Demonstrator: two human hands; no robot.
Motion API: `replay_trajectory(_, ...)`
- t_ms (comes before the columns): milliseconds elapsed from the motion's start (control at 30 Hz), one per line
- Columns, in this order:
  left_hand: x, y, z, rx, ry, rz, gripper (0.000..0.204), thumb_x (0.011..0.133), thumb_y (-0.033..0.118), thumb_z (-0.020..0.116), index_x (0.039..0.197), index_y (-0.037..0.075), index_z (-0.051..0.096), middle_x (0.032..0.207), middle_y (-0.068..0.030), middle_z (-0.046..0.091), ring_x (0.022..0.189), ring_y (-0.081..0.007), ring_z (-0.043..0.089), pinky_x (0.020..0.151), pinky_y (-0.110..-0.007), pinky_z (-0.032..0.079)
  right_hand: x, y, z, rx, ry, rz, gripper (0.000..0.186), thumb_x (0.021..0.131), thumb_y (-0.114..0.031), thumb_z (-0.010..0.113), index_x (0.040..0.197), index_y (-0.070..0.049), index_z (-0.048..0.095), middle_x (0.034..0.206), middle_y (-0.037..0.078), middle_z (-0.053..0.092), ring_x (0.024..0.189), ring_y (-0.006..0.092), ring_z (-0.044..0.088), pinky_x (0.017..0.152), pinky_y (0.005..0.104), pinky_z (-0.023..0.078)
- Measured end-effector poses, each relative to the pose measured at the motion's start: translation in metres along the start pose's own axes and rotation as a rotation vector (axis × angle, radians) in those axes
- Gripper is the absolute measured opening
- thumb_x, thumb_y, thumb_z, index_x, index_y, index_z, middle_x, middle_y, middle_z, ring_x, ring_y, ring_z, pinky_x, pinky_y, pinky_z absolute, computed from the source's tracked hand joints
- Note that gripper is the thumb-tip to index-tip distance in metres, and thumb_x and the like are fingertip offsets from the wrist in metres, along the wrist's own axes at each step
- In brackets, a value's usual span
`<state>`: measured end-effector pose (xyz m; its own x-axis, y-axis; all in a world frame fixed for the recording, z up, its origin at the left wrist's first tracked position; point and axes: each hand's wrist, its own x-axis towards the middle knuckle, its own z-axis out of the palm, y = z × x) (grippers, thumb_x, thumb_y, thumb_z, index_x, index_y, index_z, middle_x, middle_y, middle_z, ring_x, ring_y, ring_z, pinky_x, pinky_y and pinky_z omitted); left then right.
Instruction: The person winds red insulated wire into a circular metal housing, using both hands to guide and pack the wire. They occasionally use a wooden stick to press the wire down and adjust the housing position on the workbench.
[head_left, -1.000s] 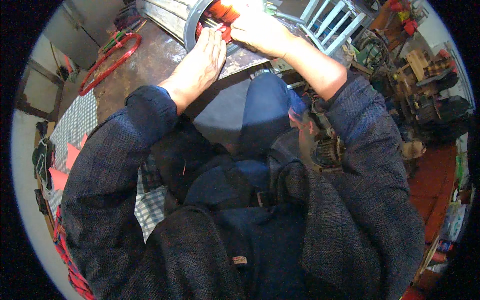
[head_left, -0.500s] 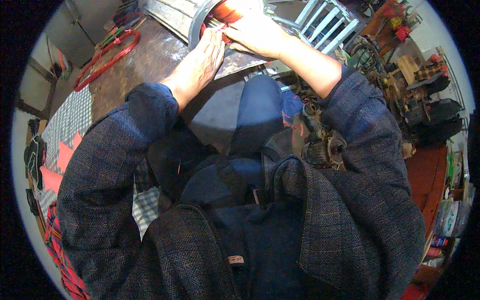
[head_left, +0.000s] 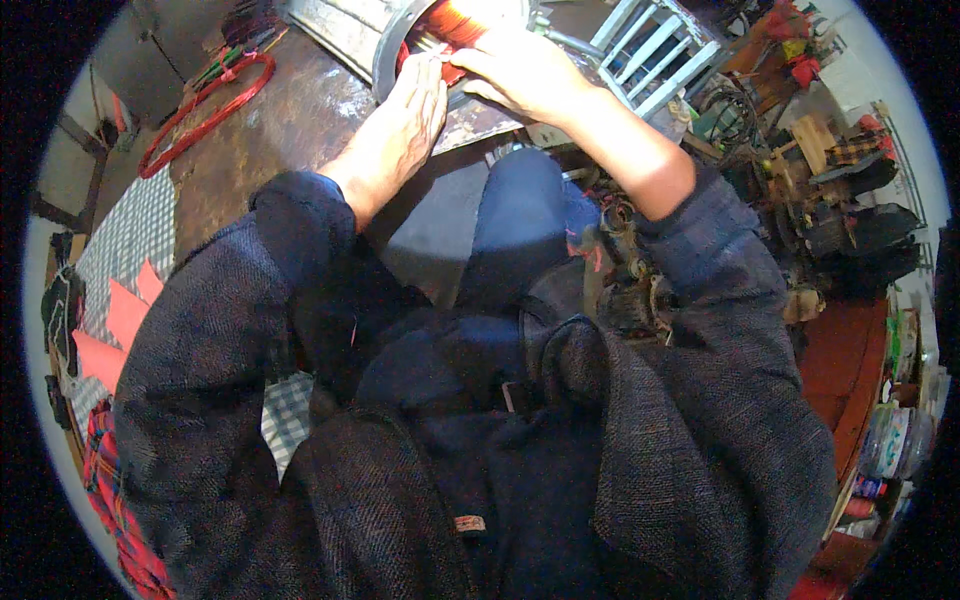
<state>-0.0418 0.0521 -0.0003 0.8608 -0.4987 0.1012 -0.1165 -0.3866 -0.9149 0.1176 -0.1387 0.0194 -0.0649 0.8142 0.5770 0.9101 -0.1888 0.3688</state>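
A motor stator (head_left: 388, 62) lies on its side at the top of the view, with a grey round rim and a ribbed, light metal body. Orange-red copper winding (head_left: 455, 22) and red material (head_left: 456, 72) show inside its opening. My left hand (head_left: 412, 108) rests at the near part of the rim, its fingers straight and pressed together, tips inside the opening. From the right, my right hand (head_left: 525, 78) reaches in with bent fingers, its tips close to the left fingertips. Both hands are closed around something small there; glare and the fingers hide what it is.
The stator lies on a worn dark table (head_left: 240, 140). A bundled red wire loop (head_left: 205, 125) lies at left, near checked cloth (head_left: 125, 230) with pink-red sheets (head_left: 125, 315). Beyond my right arm are a pale slatted rack (head_left: 655, 55), cluttered parts (head_left: 840, 180) and motor parts (head_left: 630, 300) below.
My right elbow has come down slightly and the right fingers have shifted a little at the opening. My left hand stays nearly in place. The whole view has shifted slightly.
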Motion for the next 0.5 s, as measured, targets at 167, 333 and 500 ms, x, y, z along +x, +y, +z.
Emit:
replay_trajectory(167,0.016,0.007,-0.010,-0.120,-0.005,-0.116,0.059,0.104,0.024,0.041,0.153,-0.009,0.044,0.151,-0.0295,0.054,0.140,-0.0425,0.053,0.124,-0.056,0.031,-0.017,0.027,-0.037,-0.057,0.058,0.087,0.030,0.091,-0.021,0.076,0.120,-0.017,0.074,0.105,0.011,0.074,0.096,0.0345,0.071,0.085,0.0435,0.059)
replay_trajectory(333,0.022,0.013,-0.008,-0.224,0.042,-0.218,0.061,0.104,0.024,0.042,0.155,-0.009,0.042,0.156,-0.0300,0.050,0.143,-0.0416,0.051,0.125,-0.053,0.029,0.008,0.022,-0.013,0.030,-0.145,-0.046,0.021,0.095,-0.023,0.067,0.115,-0.016,0.074,0.102,0.012,0.075,0.094,0.0345,0.072,0.083,0.0445,0.058)
replay_trajectory(500,0.014,0.014,0.000,-0.143,0.047,-0.181,0.063,0.104,0.027,0.044,0.156,-0.008,0.041,0.157,-0.0291,0.048,0.146,-0.0407,0.048,0.126,-0.053,0.028,0.028,0.027,-0.006,0.083,-0.488,0.096,0.022,0.101,-0.032,0.061,0.110,-0.016,0.073,0.099,0.012,0.076,0.090,0.0342,0.074,0.080,0.0438,0.060)
